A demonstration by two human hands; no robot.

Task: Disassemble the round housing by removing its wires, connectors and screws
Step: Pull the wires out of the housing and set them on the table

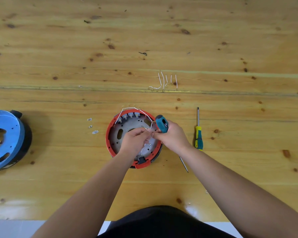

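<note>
Housing flat, open face up; both hands pinching wire

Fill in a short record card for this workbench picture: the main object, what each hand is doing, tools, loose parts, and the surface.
main object: red round housing, open side up, white wires arching over its far rim
left hand: pinches a wire end over the housing
right hand: grips a teal screwdriver and meets the left at the wire
spare tool: yellow-handled screwdriver, lying right of the housing
loose parts: removed wires beyond the housing; small connectors to its left
other: blue round housing, far left
surface: wooden table
</note>
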